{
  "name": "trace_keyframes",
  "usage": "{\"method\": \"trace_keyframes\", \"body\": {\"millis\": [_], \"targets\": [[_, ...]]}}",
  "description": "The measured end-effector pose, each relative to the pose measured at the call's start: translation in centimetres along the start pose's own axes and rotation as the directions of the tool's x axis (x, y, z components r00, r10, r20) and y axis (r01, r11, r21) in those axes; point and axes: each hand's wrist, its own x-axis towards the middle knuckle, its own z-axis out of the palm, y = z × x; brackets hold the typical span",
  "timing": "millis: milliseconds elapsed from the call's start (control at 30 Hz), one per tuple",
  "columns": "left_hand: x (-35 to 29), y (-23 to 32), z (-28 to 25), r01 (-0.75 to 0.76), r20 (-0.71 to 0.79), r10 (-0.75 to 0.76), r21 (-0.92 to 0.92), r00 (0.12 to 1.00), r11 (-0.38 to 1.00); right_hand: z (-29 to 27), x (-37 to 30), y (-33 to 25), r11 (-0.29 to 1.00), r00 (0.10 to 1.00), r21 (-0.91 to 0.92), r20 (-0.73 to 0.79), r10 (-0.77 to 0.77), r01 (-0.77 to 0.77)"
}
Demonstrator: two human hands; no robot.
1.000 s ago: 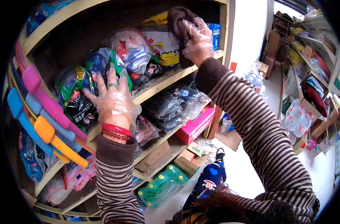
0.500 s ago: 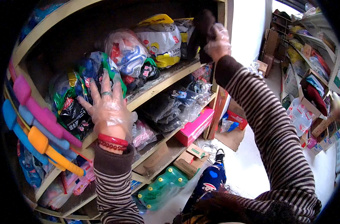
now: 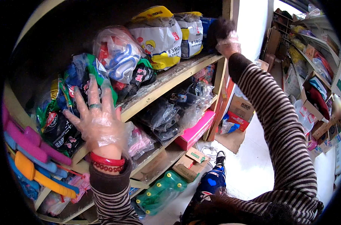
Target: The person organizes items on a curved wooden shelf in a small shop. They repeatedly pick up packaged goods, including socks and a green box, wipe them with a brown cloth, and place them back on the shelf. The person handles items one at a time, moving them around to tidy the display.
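My left hand (image 3: 99, 125), in a clear plastic glove, has its fingers spread in front of green and black plastic packages (image 3: 63, 129) on the upper shelf; I cannot tell whether it touches them. Red bracelets circle that wrist. At the shelf's right end, my right hand (image 3: 230, 44), also in clear plastic, is closed around a dark, soft-looking cloth (image 3: 220, 30) beside the upright post. Two white and yellow bags (image 3: 161, 41) stand to its left, with part of a blue box (image 3: 207, 28) behind the cloth. A clear bag of blue and white items (image 3: 120, 56) sits between the hands.
The shelf's wooden front edge (image 3: 166, 82) runs below the bags. Lower down are dark plastic-wrapped goods (image 3: 165, 116), a pink box (image 3: 195, 131) and green bottles (image 3: 161, 191). Colourful foam-covered bars (image 3: 39, 165) jut out at left. Loaded shelves (image 3: 320, 67) line the right side.
My right hand has moved the dark cloth right, toward the post, uncovering the second white and yellow bag and the blue box. My left hand stays spread and sits slightly lower and further left.
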Motion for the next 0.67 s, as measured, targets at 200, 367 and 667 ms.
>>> {"method": "trace_keyframes", "body": {"millis": [200, 367, 667], "targets": [[-0.2, 0.2, 1.5, -0.024, -0.109, 0.024, 0.004, 0.994, 1.0, -2.8, 6.2, -4.4, 0.857, 0.926, -0.354, 0.181, -0.331, 0.375], [-0.2, 1.3, 2.0, -0.041, -0.135, 0.038, -0.02, 0.99, 0.999, 0.4, 9.3, -2.6, 0.828, 0.894, -0.376, 0.341, -0.293, 0.415], [0.0, 0.8, 1.6, -0.058, -0.075, 0.057, -0.006, 0.996, 0.998, -9.7, 1.5, -5.3, 0.979, 0.956, -0.11, 0.26, -0.14, 0.173]]}}
